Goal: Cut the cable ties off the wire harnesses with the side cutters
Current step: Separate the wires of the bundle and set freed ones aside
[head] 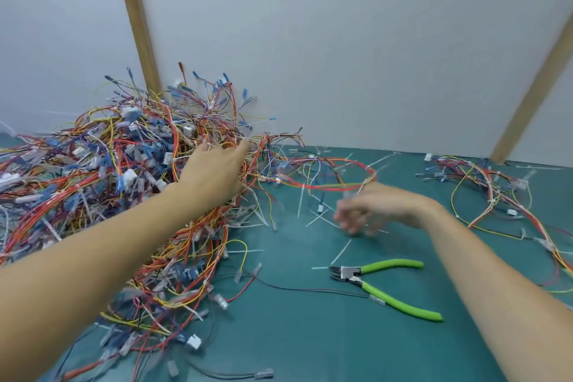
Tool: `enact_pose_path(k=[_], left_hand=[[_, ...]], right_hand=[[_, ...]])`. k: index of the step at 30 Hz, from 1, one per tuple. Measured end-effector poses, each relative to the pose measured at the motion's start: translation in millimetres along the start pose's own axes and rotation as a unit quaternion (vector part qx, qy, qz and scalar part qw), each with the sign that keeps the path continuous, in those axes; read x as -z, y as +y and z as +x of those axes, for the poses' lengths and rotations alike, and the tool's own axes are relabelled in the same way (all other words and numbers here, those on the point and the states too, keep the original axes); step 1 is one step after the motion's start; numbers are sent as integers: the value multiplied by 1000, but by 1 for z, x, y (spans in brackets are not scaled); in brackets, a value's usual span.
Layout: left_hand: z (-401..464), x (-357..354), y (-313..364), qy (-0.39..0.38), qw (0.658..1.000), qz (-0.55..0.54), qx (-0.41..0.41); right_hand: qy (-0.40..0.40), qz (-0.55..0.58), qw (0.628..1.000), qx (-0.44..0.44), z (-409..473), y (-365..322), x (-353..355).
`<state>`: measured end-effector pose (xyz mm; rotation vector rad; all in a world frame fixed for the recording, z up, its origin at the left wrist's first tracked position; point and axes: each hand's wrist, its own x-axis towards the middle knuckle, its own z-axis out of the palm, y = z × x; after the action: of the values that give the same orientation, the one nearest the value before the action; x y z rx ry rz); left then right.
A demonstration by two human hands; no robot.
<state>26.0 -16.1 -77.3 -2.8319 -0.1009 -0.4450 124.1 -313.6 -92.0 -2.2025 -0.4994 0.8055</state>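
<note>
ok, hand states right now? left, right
Left hand: reaching into the wire harness pile; grip hidden, cannot tell.
Right hand: motion-blurred, cannot tell; side cutters lie on the mat.

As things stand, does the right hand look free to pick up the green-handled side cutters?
Probably yes. The right hand hovers, blurred, just beyond the green-handled side cutters, which lie uncovered on the teal mat; only one thin black wire crosses them.

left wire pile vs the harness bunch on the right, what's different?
The left wire pile is a tall, dense tangle; the right harness bunch is sparse and lies flat on the green mat. The left hand reaches into the left pile; no hand touches the right bunch. The pile fills the mat's left side; the bunch sits by its right edge. Both hold red and yellow wires with white connectors.
</note>
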Motion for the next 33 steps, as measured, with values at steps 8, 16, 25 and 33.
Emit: enact_pose_path(k=[8, 16, 25, 33], left_hand=[[1, 18, 25, -108, 973, 19, -201], [1, 20, 25, -238, 952, -97, -169], [19, 8, 36, -88, 994, -61, -37], [18, 2, 41, -116, 992, -24, -46]], right_hand=[[492, -173, 853, -19, 26, 20, 52], [179, -228, 957, -16, 72, -34, 18], [477, -246, 843, 49, 38, -24, 27], [587, 399, 700, 71, 32, 17, 59]])
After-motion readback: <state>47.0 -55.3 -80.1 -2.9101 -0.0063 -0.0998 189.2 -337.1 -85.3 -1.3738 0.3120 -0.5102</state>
